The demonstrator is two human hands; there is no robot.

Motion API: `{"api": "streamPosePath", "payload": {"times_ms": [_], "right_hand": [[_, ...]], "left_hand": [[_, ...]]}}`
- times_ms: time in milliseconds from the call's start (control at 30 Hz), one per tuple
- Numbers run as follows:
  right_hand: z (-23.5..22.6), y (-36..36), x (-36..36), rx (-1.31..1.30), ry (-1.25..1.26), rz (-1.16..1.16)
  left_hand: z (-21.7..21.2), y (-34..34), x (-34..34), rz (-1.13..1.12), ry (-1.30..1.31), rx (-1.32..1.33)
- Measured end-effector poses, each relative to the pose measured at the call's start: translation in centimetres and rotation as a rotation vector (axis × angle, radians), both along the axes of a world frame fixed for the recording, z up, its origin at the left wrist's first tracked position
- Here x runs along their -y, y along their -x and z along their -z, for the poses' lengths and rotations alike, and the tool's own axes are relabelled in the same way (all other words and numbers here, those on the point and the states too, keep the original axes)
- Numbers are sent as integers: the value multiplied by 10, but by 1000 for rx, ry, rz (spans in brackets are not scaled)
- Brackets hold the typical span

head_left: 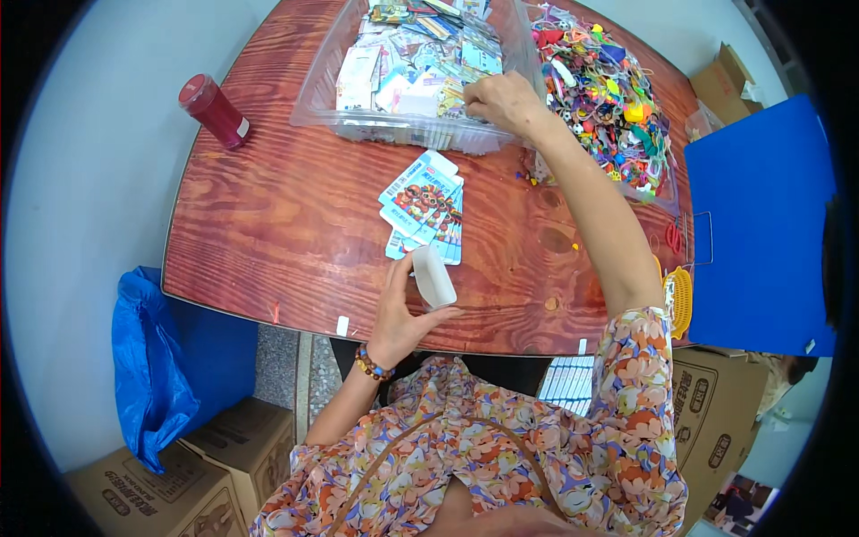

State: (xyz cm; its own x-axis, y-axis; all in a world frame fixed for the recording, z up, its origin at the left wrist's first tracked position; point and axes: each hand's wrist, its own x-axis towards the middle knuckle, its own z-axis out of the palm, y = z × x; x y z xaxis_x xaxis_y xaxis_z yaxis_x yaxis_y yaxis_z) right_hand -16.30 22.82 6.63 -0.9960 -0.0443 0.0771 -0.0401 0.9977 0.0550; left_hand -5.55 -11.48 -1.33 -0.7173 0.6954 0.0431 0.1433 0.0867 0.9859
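Note:
Near the front of the table, my left hand is closed around a small white carton, its open end facing up toward me. Just beyond it lies a fanned stack of flat blue printed cartons. My right hand reaches over the near right corner of a clear plastic bin, fingers curled down at the small flat packets that fill it. What its fingertips grip, if anything, is hidden.
Right of the bin, a clear tray holds a heap of colourful small trinkets. A red jar stands at the left. Red scissors, a yellow basket and a large blue box line the right edge.

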Motion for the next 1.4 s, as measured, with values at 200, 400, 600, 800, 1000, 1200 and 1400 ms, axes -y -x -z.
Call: {"api": "streamPosePath", "payload": {"times_ms": [200,400,600,800,1000,1200,1400], "right_hand": [[-15,0,-2,-48,159,88],[-28,-12,-24,-281,485,127],[-32,-33,-43,-374,841,153],[-25,-46,-33,-254,982,283],[-25,-28,-19,-364,589,383],[-24,-18,-13,-186,928,349],[-43,-61,-19,-693,443,344]], "left_hand": [[-2,12,8,-18,21,39],[0,21,-6,-40,-39,71],[4,18,-11,24,42,-97],[-10,8,-17,32,112,-173],[-3,7,-9,38,130,-231],[3,7,-4,14,119,-212],[0,8,-16,-46,121,-116]]}}
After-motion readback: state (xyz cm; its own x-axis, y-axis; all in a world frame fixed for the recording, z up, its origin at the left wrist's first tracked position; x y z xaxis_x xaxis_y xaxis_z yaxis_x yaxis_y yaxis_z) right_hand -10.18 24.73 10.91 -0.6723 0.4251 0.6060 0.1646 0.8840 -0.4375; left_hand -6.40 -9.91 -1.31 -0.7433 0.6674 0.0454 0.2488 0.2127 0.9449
